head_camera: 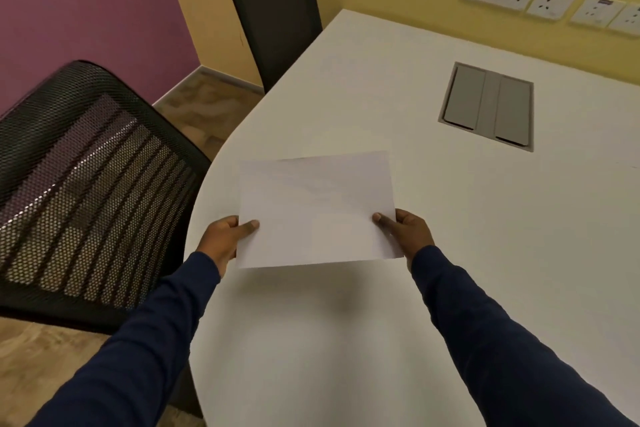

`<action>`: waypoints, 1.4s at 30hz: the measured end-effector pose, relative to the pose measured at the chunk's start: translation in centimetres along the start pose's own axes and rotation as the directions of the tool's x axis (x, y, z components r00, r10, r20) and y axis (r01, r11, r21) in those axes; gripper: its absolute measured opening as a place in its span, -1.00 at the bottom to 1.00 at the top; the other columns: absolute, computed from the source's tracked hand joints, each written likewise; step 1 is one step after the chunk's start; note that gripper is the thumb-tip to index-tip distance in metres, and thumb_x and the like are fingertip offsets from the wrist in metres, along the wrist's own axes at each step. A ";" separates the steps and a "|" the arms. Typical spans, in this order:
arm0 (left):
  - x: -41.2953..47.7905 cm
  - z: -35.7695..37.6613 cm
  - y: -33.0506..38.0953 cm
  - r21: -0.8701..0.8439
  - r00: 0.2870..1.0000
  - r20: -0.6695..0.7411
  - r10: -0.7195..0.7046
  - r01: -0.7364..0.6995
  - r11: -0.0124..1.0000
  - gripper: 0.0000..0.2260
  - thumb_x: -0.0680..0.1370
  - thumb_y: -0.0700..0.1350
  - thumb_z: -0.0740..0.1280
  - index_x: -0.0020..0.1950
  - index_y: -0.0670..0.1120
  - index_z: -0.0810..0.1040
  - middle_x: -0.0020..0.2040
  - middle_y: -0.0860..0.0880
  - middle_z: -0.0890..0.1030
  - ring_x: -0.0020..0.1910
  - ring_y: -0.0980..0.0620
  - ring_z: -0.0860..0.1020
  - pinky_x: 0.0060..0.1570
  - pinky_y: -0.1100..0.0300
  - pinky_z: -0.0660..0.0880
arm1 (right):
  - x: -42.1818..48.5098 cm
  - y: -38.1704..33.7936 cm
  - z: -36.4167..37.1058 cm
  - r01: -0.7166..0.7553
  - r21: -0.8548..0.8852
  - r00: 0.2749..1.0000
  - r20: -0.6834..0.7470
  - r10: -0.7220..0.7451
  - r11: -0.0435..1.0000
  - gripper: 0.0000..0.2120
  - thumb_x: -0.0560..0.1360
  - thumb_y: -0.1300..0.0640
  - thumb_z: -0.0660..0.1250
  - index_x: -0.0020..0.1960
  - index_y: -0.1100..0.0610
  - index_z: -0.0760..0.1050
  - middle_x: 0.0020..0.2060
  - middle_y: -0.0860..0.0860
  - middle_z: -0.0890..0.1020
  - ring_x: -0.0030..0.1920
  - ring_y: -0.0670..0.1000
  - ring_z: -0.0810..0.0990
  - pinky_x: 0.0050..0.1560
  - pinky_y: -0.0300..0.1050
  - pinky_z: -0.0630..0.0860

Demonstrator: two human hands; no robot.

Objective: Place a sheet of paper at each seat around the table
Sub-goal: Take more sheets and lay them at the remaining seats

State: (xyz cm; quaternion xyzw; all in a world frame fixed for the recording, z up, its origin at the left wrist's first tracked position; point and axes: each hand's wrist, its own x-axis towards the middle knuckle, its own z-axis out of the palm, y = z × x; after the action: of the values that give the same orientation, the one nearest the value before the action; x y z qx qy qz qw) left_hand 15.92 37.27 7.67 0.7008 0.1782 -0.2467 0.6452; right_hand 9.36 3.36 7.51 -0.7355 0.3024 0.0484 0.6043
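A white sheet of paper (317,210) is held a little above the white table (450,236), near its curved left edge. My left hand (225,239) pinches the sheet's near left edge, thumb on top. My right hand (407,236) pinches the near right edge the same way. A shadow lies on the table under the sheet. A black mesh-backed chair (86,191) stands at the table's left side, next to the sheet. A second black chair (273,17) stands farther along the same side.
A grey cable hatch (488,106) is set flush in the tabletop at the far right. White wall sockets (550,0) line the yellow wall behind the table. A purple wall and brown floor (204,104) lie beyond the chairs.
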 end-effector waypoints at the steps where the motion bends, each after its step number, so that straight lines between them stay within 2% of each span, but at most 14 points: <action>1: 0.9 -0.4 -0.5 0.015 1.000 -0.027 -0.014 0.015 1.000 -0.81 0.52 -0.12 0.46 0.05 -0.18 0.58 0.02 -0.19 0.65 -0.05 -0.12 0.58 0.01 0.00 0.49 | 0.6 0.3 1.0 -0.020 -0.022 1.000 -0.004 0.020 1.000 -0.74 0.45 -0.02 0.50 0.01 0.14 0.66 -0.03 0.07 0.72 0.04 0.22 0.67 0.10 0.12 0.60; 5: 4.8 -1.5 -2.1 0.133 0.992 -0.122 -0.017 0.033 0.991 -0.85 0.51 -0.11 0.47 -0.04 -0.14 0.55 -0.13 -0.15 0.57 -0.16 -0.08 0.49 -0.13 0.07 0.39 | 3.5 1.6 4.5 -0.087 -0.138 0.996 -0.019 0.085 0.987 -0.72 0.46 -0.05 0.47 0.00 0.15 0.65 -0.05 0.07 0.71 0.03 0.21 0.66 0.11 0.11 0.60; 8: 7.6 -2.0 -3.3 0.212 0.983 -0.183 -0.018 0.057 0.976 -0.83 0.49 -0.10 0.48 -0.11 -0.10 0.50 -0.18 -0.10 0.46 -0.20 -0.06 0.39 -0.17 0.09 0.32 | 5.6 2.4 6.4 -0.140 -0.221 0.990 -0.028 0.137 0.965 -0.71 0.47 -0.06 0.44 0.01 0.15 0.64 -0.06 0.06 0.69 -0.04 0.16 0.63 0.03 0.02 0.59; 11: 9.9 -2.1 -4.5 0.337 0.967 -0.255 0.005 0.084 0.938 -0.65 0.48 -0.09 0.48 -0.31 -0.11 0.33 -0.33 -0.08 0.36 -0.30 -0.04 0.29 -0.25 0.12 0.26 | 7.4 2.9 8.0 -0.170 -0.320 0.985 -0.028 0.170 0.932 -0.67 0.49 -0.08 0.40 -0.01 0.20 0.62 -0.11 0.06 0.66 -0.15 0.10 0.55 -0.15 -0.10 0.46; 13: 10.9 -2.0 -5.0 0.430 0.954 -0.296 0.036 0.099 0.897 -0.56 0.49 -0.07 0.46 -0.36 -0.07 0.21 -0.39 -0.03 0.28 -0.36 -0.04 0.23 -0.33 0.15 0.21 | 8.3 3.1 8.9 -0.194 -0.374 0.980 -0.035 0.195 0.907 -0.62 0.51 -0.08 0.38 0.02 0.26 0.60 -0.09 0.10 0.65 -0.14 0.11 0.52 -0.16 -0.10 0.41; 17: 11.9 -1.8 -6.3 0.522 0.933 -0.355 0.066 0.139 0.842 -0.60 0.51 -0.06 0.43 -0.36 -0.08 0.26 -0.41 0.00 0.33 -0.43 -0.01 0.27 -0.44 0.21 0.21 | 9.4 3.6 10.5 -0.245 -0.419 0.968 -0.055 0.245 0.874 -0.66 0.50 -0.08 0.38 0.02 0.20 0.61 -0.08 0.05 0.65 -0.08 0.14 0.57 -0.14 -0.12 0.42; 21: 12.1 -1.5 -7.3 0.574 0.928 -0.364 0.074 0.161 0.802 -0.72 0.55 -0.03 0.39 -0.20 -0.20 0.45 -0.17 -0.15 0.51 -0.20 -0.13 0.48 -0.28 0.13 0.39 | 9.8 4.1 11.5 -0.263 -0.470 0.962 -0.067 0.263 0.843 -0.70 0.50 -0.11 0.37 -0.04 0.14 0.57 -0.11 0.02 0.63 -0.13 0.10 0.53 -0.16 -0.13 0.39; 25: 12.1 -1.2 -7.9 0.592 0.918 -0.386 0.095 0.167 0.788 -0.74 0.55 0.00 0.39 -0.03 -0.21 0.49 0.06 -0.20 0.50 0.02 -0.21 0.52 -0.12 0.05 0.46 | 9.8 4.4 12.1 -0.267 -0.506 0.963 -0.101 0.251 0.820 -0.68 0.50 -0.14 0.36 0.02 0.11 0.48 0.00 0.04 0.63 -0.10 0.11 0.50 -0.13 -0.10 0.39; 28: 11.9 -0.8 -8.1 0.587 0.911 -0.399 0.103 0.168 0.792 -0.69 0.53 0.00 0.42 0.15 -0.15 0.48 0.15 -0.15 0.45 0.11 -0.18 0.49 0.00 0.00 0.50 | 9.2 4.5 12.4 -0.266 -0.502 0.964 -0.125 0.235 0.823 -0.58 0.49 -0.12 0.38 0.23 0.08 0.41 0.09 0.06 0.60 -0.08 0.13 0.50 -0.09 -0.04 0.44; 31: 11.5 -0.6 -8.4 0.605 0.890 -0.426 0.161 0.148 0.783 -0.50 0.51 -0.02 0.44 0.38 -0.06 0.36 0.27 -0.16 0.40 0.25 -0.20 0.43 0.21 -0.10 0.44 | 8.3 4.5 12.7 -0.233 -0.527 0.972 -0.146 0.183 0.818 -0.34 0.48 -0.13 0.41 0.46 0.00 0.20 0.21 0.08 0.55 0.07 0.18 0.55 -0.05 -0.01 0.44; 33: 11.0 -0.5 -8.8 0.691 0.877 -0.408 0.254 0.115 0.713 -0.36 0.49 0.02 0.45 0.50 0.00 0.26 0.31 -0.16 0.36 0.27 -0.20 0.38 0.28 -0.11 0.35 | 7.5 4.6 12.8 -0.187 -0.612 0.981 -0.150 0.120 0.768 -0.22 0.47 -0.18 0.39 0.54 -0.03 0.07 0.27 0.08 0.47 0.19 0.19 0.54 -0.05 -0.01 0.41; 35: 10.6 -0.3 -9.2 0.806 0.889 -0.317 0.331 0.068 0.588 -0.28 0.48 0.17 0.41 0.56 0.06 0.20 0.35 -0.14 0.32 0.29 -0.18 0.33 0.29 -0.11 0.30 | 6.7 4.8 13.0 -0.105 -0.764 0.993 -0.112 0.029 0.636 -0.18 0.48 -0.24 0.34 0.57 -0.03 0.01 0.31 0.09 0.38 0.24 0.18 0.49 -0.03 0.01 0.42; 38: 10.3 0.0 -10.2 0.915 0.943 -0.184 0.279 0.060 0.400 -0.17 0.42 0.43 0.27 0.59 0.15 0.09 0.54 -0.14 0.11 0.45 -0.18 0.15 0.37 -0.12 0.17 | 5.3 5.7 13.3 0.026 -0.905 0.999 0.008 -0.043 0.426 -0.24 0.51 -0.28 0.25 0.57 -0.02 0.06 0.45 0.10 0.23 0.32 0.16 0.38 0.16 0.03 0.43; 42: 10.5 -0.3 -10.6 0.953 0.960 -0.137 0.243 0.060 0.298 -0.09 0.36 0.53 0.19 0.61 0.18 0.00 0.59 -0.16 -0.05 0.49 -0.20 0.06 0.39 -0.14 0.13 | 4.2 6.5 13.5 0.071 -0.935 0.997 0.078 0.007 0.347 -0.30 0.53 -0.26 0.23 0.55 -0.01 0.11 0.52 0.10 0.14 0.38 0.17 0.31 0.23 0.04 0.39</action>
State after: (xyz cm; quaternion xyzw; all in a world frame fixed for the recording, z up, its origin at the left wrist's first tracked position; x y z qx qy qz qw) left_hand 18.44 37.90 -7.03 0.9797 0.0390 -0.1742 0.0913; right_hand 13.41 13.55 -3.49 -0.9525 0.1852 0.2257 0.0866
